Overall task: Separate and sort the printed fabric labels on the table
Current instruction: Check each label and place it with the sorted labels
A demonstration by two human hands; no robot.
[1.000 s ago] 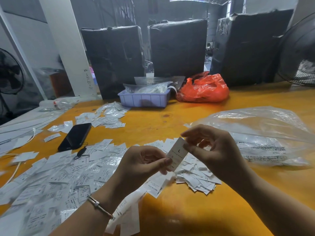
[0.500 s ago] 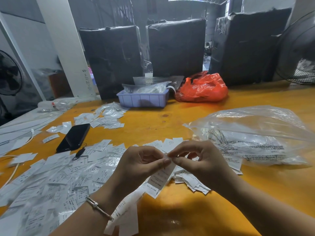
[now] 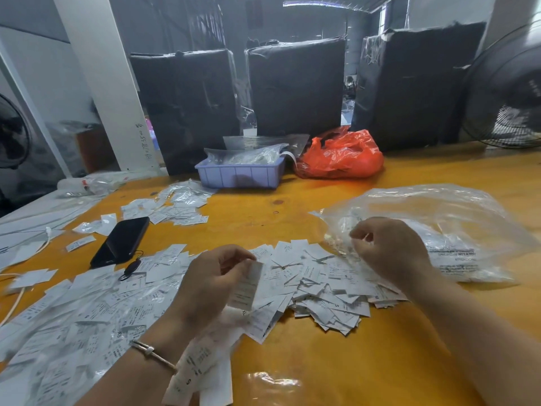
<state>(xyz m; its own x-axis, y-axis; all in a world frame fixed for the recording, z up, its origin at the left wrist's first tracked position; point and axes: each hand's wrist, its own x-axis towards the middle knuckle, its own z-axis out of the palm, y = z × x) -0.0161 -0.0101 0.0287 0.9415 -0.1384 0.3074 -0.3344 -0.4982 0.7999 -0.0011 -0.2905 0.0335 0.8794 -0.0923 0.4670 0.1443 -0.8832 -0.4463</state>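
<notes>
On the yellow table (image 3: 336, 373), loose printed labels (image 3: 322, 291) lie in a spread heap just under and between both hands. Left hand (image 3: 210, 284) hovers above the heap, thumb and fingers pinching the top of a label strip (image 3: 245, 287) that hangs down toward the wrist; more of the strip (image 3: 191, 373) trails below the forearm near the bracelet (image 3: 152, 353). Right hand (image 3: 389, 250) is up and to the right, apart from the left, fingers loosely curled; cannot tell if it holds anything. It sits over the heap's right edge, in front of a clear plastic bag (image 3: 439, 224). A wider scatter of labels (image 3: 73, 312) covers the table's left side, near a black phone (image 3: 123, 241).
</notes>
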